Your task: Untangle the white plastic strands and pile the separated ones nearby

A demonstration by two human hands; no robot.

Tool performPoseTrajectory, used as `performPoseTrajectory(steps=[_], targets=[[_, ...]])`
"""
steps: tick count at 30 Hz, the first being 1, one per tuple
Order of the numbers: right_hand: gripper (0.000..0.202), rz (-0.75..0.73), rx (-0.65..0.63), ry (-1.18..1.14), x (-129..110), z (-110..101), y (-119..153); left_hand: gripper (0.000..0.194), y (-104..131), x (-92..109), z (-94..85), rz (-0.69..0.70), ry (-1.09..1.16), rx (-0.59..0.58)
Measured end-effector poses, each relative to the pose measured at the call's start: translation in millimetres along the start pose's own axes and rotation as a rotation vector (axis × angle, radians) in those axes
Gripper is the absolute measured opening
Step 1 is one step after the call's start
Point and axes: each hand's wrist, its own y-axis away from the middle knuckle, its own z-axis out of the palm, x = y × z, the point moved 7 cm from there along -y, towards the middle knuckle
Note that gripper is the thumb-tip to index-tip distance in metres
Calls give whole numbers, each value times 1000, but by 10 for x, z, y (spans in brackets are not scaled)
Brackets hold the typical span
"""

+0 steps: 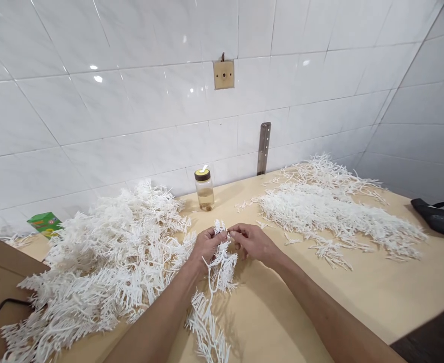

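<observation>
My left hand (207, 244) is closed around the upper part of a white artificial plant sprig (222, 272), whose feathery branches trail down toward the table's near edge. Close beside it, my right hand (252, 241) pinches with thumb and fingers at the sprig's top end; a small dark bit shows at its fingertips, too small to name. To the left lies a big heap of similar white sprigs (108, 252), reaching close to my left forearm. Thinner white stems (320, 206) form a flatter pile on the right.
A lidded clear jar (205, 194) with yellowish liquid stands near the wall. A metal bracket (264, 148) rises behind the tan table (278, 312). At far left are a green packet (44, 223) and a cardboard box (2, 282); a black bag (439, 217) lies at far right.
</observation>
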Motion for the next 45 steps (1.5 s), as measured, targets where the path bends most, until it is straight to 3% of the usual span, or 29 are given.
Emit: performPoseTrajectory(steps=[3,9,14,18,23,31,36,40,45], targets=[[32,-12,10,-29,11,76,-2,51,-16,2,-9,37,-13,22],[32,-37,58,-33,46,21,-16,51,-46,9,-17,106,-89,71],[27,-57,101,64,-17,-43,17,47,-29,-12,-63,60,-195,101],[26,-85,129,154,-49,-63,17,46,0,-17,-37,40,-153,79],[23,-42,126,190,-13,-27,5,48,22,-15,33,21,-121,30],[24,13,2,-47,4,69,35,48,-21,-29,-71,60,-206,112],[17,38,22,58,56,40,22,45,-64,-34,-84,96,-263,108],[8,10,86,233,38,42,1,37,-8,57,-70,224,-425,142],[9,177,157,172,203,9,-63,29,190,301,1,478,-527,244]])
